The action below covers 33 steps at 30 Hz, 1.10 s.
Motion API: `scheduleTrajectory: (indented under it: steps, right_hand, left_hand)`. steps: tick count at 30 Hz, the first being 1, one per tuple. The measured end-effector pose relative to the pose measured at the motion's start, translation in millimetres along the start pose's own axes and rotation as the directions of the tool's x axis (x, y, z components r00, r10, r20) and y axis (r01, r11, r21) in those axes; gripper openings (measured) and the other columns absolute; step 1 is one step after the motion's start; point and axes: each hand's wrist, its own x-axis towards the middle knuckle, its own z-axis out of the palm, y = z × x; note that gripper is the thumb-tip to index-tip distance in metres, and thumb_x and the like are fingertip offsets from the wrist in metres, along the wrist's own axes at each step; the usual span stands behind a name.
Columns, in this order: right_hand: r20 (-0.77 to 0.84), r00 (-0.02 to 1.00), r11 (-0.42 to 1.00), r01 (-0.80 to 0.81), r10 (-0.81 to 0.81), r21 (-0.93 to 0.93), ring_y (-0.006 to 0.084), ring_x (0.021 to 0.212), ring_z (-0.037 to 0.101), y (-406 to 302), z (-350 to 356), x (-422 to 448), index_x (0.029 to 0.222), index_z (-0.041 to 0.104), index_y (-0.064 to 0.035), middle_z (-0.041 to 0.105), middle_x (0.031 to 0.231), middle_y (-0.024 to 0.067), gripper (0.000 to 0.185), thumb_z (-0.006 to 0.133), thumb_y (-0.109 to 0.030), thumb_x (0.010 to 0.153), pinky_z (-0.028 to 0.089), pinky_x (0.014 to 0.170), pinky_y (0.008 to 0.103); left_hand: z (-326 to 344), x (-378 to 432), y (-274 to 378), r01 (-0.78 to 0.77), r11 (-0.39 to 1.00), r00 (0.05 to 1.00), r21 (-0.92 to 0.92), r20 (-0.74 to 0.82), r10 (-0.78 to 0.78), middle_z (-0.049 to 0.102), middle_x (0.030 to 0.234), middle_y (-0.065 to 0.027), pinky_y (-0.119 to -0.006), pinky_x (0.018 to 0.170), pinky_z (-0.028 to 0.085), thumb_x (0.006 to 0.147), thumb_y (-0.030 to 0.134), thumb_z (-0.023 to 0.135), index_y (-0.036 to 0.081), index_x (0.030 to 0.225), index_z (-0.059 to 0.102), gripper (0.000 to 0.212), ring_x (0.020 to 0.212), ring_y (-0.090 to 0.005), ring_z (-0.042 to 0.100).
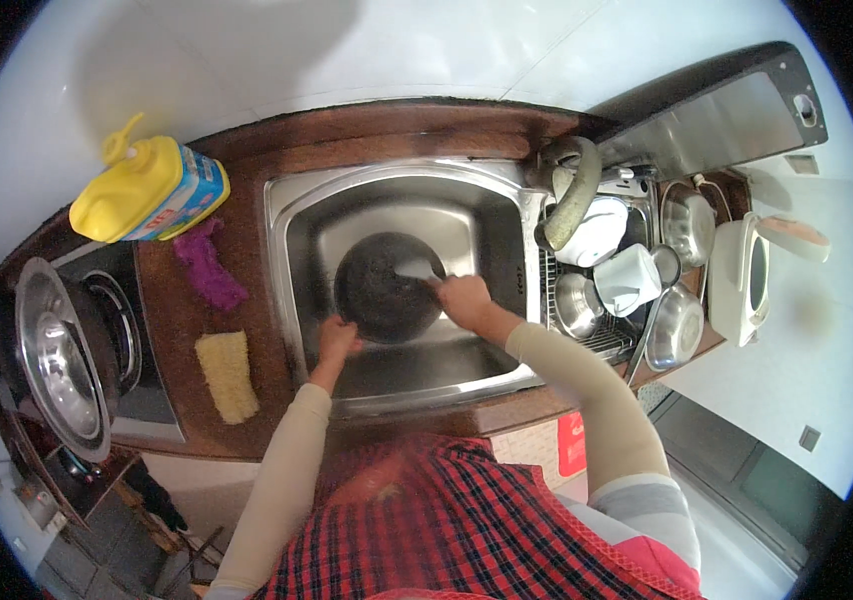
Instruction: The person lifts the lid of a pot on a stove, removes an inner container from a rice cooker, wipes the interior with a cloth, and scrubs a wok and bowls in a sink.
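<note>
A dark, round metal pan [378, 300] rests in the stainless-steel sink [498, 315]. I cannot tell which face of it is uppermost. My left hand [338, 339] grips its near left rim. In my right hand [465, 301] is a flat-bladed metal tool [415, 269], perhaps a scraper. Its pale blade lies over the pan's dark surface, and my fist hides the handle.
Left of the sink are a yellow scrubbing pad [227, 377], a purple cloth [209, 264], a yellow detergent jug [149, 191] and a steel basin [66, 367] by the hob. On the right, a dish rack [606, 343] holds a white mug [627, 279] and bowls beneath the curved faucet [582, 195].
</note>
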Motion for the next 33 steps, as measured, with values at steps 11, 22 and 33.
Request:
scheduleTrajectory:
  steps: [11, 22, 33]
  right_hand:
    - [-0.057, 0.97, 0.954, -0.219, 0.235, 0.204, 0.0312, 0.06, 0.059, -3, -13, -19, 0.119, 0.05, -0.0142, 0.059, 0.072, 0.0152, 0.047, 0.047, -0.007, 0.072, 0.047, 0.052, 0.0412]
    - [-0.131, 0.926, 0.88, -0.281, 0.353, 0.383, 0.0336, 0.06, 0.058, -29, 36, -55, 0.121, 0.046, -0.0053, 0.058, 0.073, 0.0171, 0.05, 0.05, -0.006, 0.071, 0.046, 0.053, 0.0417]
    - [-0.124, 0.915, 0.88, -0.323, 0.385, 0.347, 0.0308, 0.059, 0.059, -40, 33, -64, 0.126, 0.041, -0.0095, 0.057, 0.081, 0.0148, 0.053, 0.05, -0.008, 0.073, 0.046, 0.05, 0.0416]
  left_hand:
    - [29, -11, -1, 0.248, 0.802, 0.932, -0.543, 0.361, -0.044, 0.036, 0.125, -0.0188, -0.046, 0.068, 0.055, 0.088, 0.011, 0.044, -0.002, 0.125, 0.03, 0.042, 0.096, -0.0363, 0.054]
    - [32, -20, 19, 0.074, 0.984, 0.988, -0.162, 0.146, -0.05, 0.034, 0.128, -0.0211, -0.039, 0.05, 0.058, 0.086, 0.006, 0.041, 0.001, 0.127, 0.025, 0.044, 0.086, -0.0391, 0.057]
    - [32, -14, -1, -0.145, 0.959, 0.987, -0.245, 0.031, 0.157, 0.046, 0.112, -0.024, -0.039, 0.047, 0.057, 0.082, 0.002, 0.042, 0.007, 0.129, 0.027, 0.049, 0.073, -0.0402, 0.06]
